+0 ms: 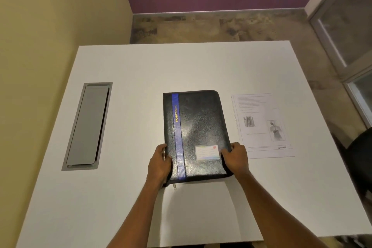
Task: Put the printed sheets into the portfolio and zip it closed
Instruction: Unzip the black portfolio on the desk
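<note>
We are gripping the closed portfolio (196, 133) with our left hand (160, 162) and right hand (236, 158), likely needing to unzip it before loading the sheets (262, 125).

the portfolio (198, 133) looks like black grained leatherette with a soft sheen, crossed by a glossy blue stripe (178, 137). the printed sheets (262, 125) near the tabletop's right edge are matt white paper. the tabletop (141, 70) is smooth, matt white; its inset cover (86, 125) matt grey.
</note>
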The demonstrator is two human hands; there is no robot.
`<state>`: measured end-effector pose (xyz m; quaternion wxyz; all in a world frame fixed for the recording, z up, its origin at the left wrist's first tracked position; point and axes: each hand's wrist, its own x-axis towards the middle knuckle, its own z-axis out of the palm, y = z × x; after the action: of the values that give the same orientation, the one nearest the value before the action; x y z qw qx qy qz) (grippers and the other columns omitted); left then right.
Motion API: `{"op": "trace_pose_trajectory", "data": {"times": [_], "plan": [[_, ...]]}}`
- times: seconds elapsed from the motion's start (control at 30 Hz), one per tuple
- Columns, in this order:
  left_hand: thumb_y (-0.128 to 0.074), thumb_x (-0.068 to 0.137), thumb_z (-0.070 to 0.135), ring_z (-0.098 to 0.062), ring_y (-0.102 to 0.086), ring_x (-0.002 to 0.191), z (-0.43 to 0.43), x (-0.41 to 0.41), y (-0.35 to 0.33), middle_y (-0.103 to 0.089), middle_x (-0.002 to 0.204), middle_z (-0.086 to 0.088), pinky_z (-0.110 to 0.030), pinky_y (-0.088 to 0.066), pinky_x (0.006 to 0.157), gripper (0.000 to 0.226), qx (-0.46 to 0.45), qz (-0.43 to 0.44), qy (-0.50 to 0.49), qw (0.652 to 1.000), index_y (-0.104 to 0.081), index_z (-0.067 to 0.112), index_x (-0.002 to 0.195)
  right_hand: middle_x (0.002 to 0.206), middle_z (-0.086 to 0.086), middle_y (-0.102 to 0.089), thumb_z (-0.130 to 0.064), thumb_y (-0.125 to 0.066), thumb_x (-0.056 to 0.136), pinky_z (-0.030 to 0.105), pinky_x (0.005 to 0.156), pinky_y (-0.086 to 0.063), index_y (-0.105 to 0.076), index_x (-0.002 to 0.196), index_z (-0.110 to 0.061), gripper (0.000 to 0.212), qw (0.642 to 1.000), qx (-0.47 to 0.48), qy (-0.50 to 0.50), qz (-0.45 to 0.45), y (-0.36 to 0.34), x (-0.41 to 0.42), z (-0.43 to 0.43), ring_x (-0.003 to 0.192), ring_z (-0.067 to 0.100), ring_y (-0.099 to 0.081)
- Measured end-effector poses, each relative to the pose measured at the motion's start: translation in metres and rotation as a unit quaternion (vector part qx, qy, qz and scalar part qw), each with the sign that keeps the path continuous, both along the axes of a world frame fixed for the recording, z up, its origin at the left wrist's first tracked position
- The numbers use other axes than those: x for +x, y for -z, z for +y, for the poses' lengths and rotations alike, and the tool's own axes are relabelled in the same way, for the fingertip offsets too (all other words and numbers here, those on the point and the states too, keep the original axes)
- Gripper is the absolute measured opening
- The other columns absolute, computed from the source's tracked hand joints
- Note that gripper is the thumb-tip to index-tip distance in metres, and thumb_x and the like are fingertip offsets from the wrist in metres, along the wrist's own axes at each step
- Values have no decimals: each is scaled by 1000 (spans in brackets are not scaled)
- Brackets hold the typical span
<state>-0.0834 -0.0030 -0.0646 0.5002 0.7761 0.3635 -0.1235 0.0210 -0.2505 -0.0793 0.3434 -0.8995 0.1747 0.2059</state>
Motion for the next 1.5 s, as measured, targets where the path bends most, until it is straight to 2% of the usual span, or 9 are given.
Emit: {"op": "trace_pose_trajectory", "data": {"times": [0.37, 0.47, 0.6, 0.73, 0.87, 0.97, 1.1, 1.23, 1.5], "plan": [[-54, 95, 64, -12, -63, 115, 20, 29, -93, -62, 132, 18, -47, -57, 93, 43, -64, -19, 18, 998, -64, 37, 127, 106, -4, -58, -26, -64, 95, 37, 89, -56, -55, 113, -23, 21, 970, 111, 2, -217, -102, -56, 65, 98, 16, -61], [-52, 98, 62, -8, -63, 109, 22, 41, -139, -63, 115, 23, -43, -62, 80, 19, -117, -73, -9, 990, -64, 48, 106, 114, -4, -62, -22, -62, 95, 37, 93, -56, -57, 126, -18, 32, 937, 212, -59, -271, -120, -82, 98, 109, 17, -63], [-63, 90, 65, -22, -64, 116, 32, 43, -167, -61, 133, 8, -43, -65, 77, 62, -50, -92, 4, 995, -55, 33, 143, 137, -6, -57, -24, -58, 103, 27, 107, -49, -47, 145, -13, 45, 910, 245, -180, -281, -129, -103, 133, 133, 8, -53], [-68, 97, 34, -16, -68, 99, 43, 41, -172, -64, 138, 1, -40, -63, 84, 51, 61, -101, 40, 992, -55, 24, 146, 153, -2, -50, -32, -48, 109, 34, 116, -41, -43, 152, -13, 47, 887, 261, -289, -250, -129, -104, 141, 144, 8, -43], [-62, 102, 23, -6, -65, 85, 61, 32, -166, -65, 132, 3, -33, -59, 76, 40, 103, -98, 22, 990, -58, 20, 142, 155, -1, -50, -32, -52, 106, 40, 118, -41, -46, 152, -14, 50, 920, 199, -259, -216, -96, -79, 118, 144, 13, -45], [-59, 103, 21, -18, -67, 90, 81, 21, -161, -66, 126, -5, -40, -60, 79, 39, 122, -85, -14, 989, -58, 15, 142, 161, 9, -41, -27, -59, 98, 41, 120, -39, -43, 156, -19, 61, 952, 43, -264, -150, -49, -64, 77, 147, 25, -42], [-58, 104, 16, -39, -65, 111, 109, 9, -151, -65, 131, -14, -53, -55, 94, 40, 177, -43, -43, 982, -55, 13, 143, 145, 27, -56, -28, -81, 74, 44, 93, -59, -54, 148, -18, 80, 940, -106, -307, -109, 12, -66, 25, 130, 40, -60], [-64, 99, 8, -43, -66, 114, 129, -3, -130, -66, 132, -15, -58, -53, 97, 56, 257, -51, -78, 962, -46, 20, 151, 140, 19, -62, -25, -96, 56, 39, 64, -62, -68, 133, -23, 82, 931, -177, -317, -34, 16, -68, 9, 125, 33, -65], [-59, 98, 8, -42, -56, 114, 145, -19, -65, -52, 132, -18, -53, -52, 96, 45, 354, 4, -63, 933, -50, 5, 142, 152, 9, -53, -24, -89, 68, 38, 70, -56, -58, 141, -32, 79, 915, -233, -330, -13, 11, -64, 14, 137, 24, -54]]}}
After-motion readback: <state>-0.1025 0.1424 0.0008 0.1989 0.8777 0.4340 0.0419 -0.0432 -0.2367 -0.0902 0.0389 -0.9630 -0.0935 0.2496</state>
